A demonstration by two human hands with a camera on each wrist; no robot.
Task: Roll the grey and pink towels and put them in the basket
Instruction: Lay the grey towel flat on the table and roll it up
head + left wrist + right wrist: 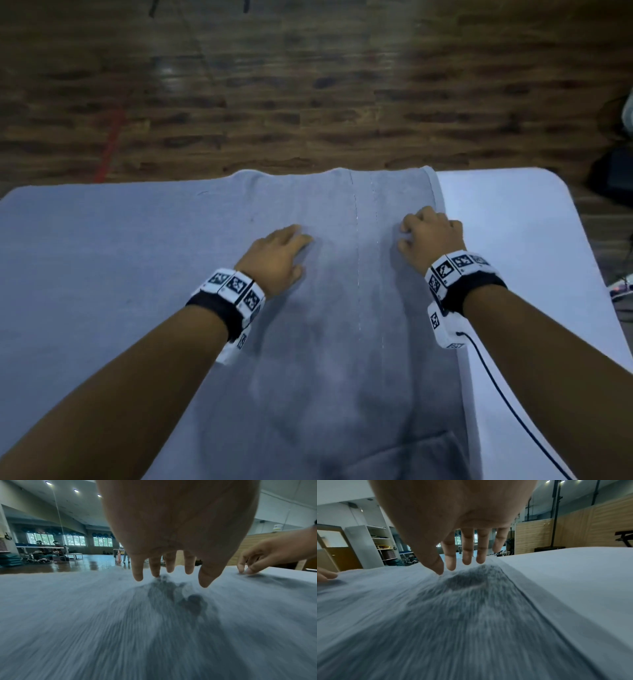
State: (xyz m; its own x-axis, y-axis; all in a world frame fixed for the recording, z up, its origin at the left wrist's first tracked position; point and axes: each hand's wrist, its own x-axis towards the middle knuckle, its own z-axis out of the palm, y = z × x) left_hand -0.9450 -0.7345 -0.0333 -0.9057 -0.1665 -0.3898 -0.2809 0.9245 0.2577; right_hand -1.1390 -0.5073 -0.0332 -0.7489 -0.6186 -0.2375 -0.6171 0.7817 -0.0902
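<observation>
Lay flat on the white table (534, 219), the grey towel (342, 342), long axis running away from the body, under left hand (277, 253) and right hand (431, 236), fingers spread, loosely bent, fingertips down.

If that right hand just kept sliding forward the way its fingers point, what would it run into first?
Nothing solid, it seems. The right hand points along the flat grey terry towel toward the far edge of the white table. Past that edge, only wooden floor shows, though depth is hard to judge.
</observation>
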